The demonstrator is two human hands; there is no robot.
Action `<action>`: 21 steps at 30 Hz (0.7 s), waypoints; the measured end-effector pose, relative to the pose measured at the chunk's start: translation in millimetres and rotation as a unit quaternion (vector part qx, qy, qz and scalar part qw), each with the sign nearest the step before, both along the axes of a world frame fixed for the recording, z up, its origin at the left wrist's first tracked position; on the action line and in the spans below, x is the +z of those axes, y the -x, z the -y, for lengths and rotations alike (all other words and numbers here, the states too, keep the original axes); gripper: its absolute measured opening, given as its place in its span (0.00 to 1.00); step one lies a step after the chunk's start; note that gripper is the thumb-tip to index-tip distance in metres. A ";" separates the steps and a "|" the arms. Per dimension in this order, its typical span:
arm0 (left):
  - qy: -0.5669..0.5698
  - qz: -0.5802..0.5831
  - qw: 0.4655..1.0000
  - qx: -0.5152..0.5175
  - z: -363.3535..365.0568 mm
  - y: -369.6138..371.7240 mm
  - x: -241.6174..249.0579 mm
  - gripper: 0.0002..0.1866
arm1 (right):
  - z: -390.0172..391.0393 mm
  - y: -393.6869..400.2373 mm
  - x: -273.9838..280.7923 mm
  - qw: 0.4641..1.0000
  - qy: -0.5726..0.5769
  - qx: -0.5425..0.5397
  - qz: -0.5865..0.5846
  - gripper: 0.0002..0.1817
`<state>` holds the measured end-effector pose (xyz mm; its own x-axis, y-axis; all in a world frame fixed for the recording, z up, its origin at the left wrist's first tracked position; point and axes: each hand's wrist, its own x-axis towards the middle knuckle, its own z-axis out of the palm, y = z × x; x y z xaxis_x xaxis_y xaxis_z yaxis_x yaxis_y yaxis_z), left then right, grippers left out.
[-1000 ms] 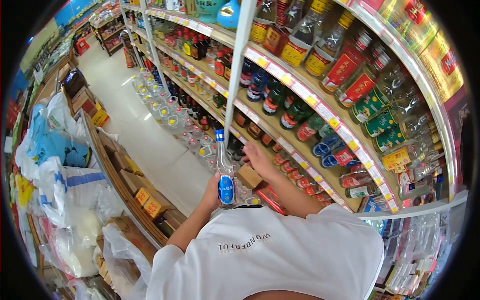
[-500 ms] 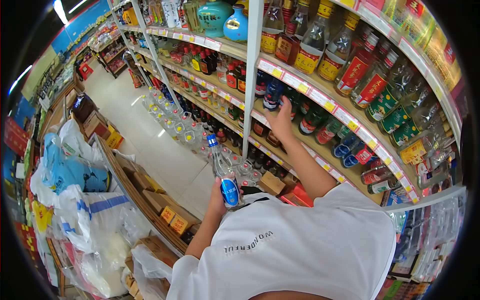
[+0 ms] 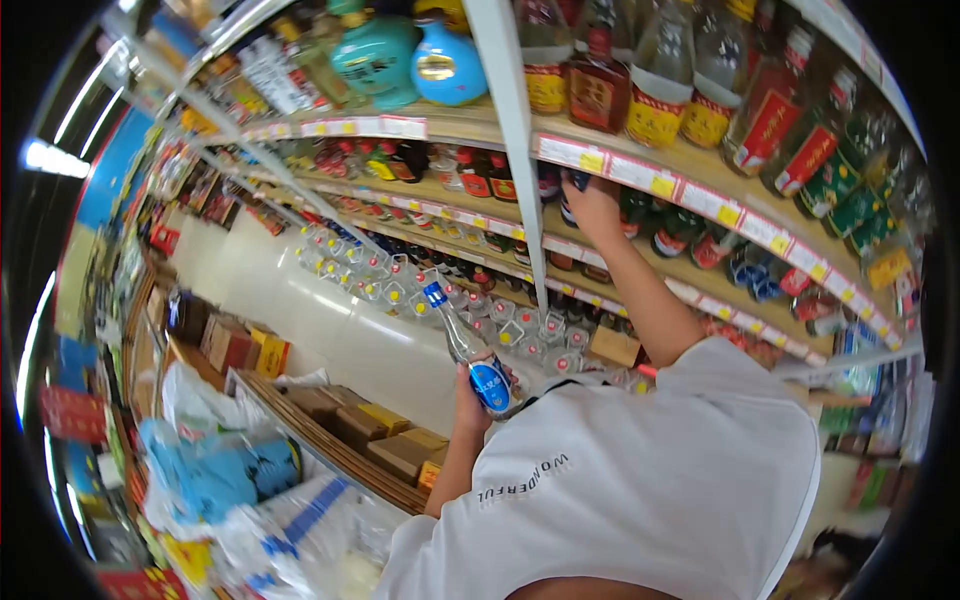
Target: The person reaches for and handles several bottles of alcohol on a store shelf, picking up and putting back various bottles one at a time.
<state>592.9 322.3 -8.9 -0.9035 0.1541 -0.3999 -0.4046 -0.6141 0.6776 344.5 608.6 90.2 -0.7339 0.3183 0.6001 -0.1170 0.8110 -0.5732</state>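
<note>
The clear bottle [image 3: 476, 352] is enclosed by the left grip [image 3: 472, 400], left of the white post [image 3: 517, 120]; right of it, closure of the right grip [image 3: 592, 204] can't be told; dark bottles [image 3: 672, 238] shouldn't be knocked.

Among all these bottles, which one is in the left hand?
The clear bottle with the blue cap and blue oval label; unlike the others, the left hand holds it clear of the shelves.

Left grip [image 3: 472, 400] low, curled closed; right arm [image 3: 645, 285] outstretched, right grip [image 3: 597, 209] higher.
</note>
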 end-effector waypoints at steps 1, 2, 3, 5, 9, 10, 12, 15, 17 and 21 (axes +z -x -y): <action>0.004 -0.001 1.000 -0.008 5.0 10.6 1.9 0.41 | 3.3 2.2 -3.2 0.999 -0.019 -0.022 -0.036 0.31; 0.006 -0.004 1.000 -0.014 9.7 21.6 3.0 0.41 | 6.0 6.3 -5.7 0.996 -0.042 -0.043 -0.073 0.28; -0.003 -0.012 1.000 -0.022 15.3 31.1 3.6 0.42 | 6.5 10.8 -9.7 0.990 -0.068 -0.061 -0.110 0.26; -0.003 -0.011 0.999 -0.044 23.6 49.2 7.6 0.42 | 4.3 20.0 -20.6 0.990 -0.050 -0.052 -0.123 0.25; 0.022 -0.034 0.996 -0.077 29.6 75.3 15.0 0.41 | 2.1 21.0 -27.4 0.995 0.000 -0.029 -0.093 0.23; 0.022 -0.034 0.995 -0.086 30.1 81.6 16.4 0.41 | 1.9 21.4 -26.9 0.997 0.017 -0.023 -0.075 0.22; -0.003 -0.025 0.992 -0.124 34.1 92.6 12.5 0.41 | 2.2 22.6 -30.3 0.997 -0.011 -0.027 -0.075 0.21; -0.018 -0.008 0.990 -0.138 32.9 99.6 10.8 0.41 | 3.6 20.0 -25.4 0.995 -0.048 -0.030 -0.083 0.20; -0.026 0.003 0.990 -0.137 31.3 100.2 10.2 0.41 | 4.2 18.1 -24.4 0.994 -0.072 -0.027 -0.084 0.19; -0.037 -0.001 0.989 -0.145 23.4 97.7 7.8 0.41 | -0.3 17.5 -25.3 0.997 -0.076 0.007 -0.030 0.20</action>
<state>495.2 298.9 -1.0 -0.8179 0.4357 -0.3759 -0.5697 -0.5207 0.6359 327.0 608.9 64.9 -0.6990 0.2096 0.6838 -0.1596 0.8862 -0.4349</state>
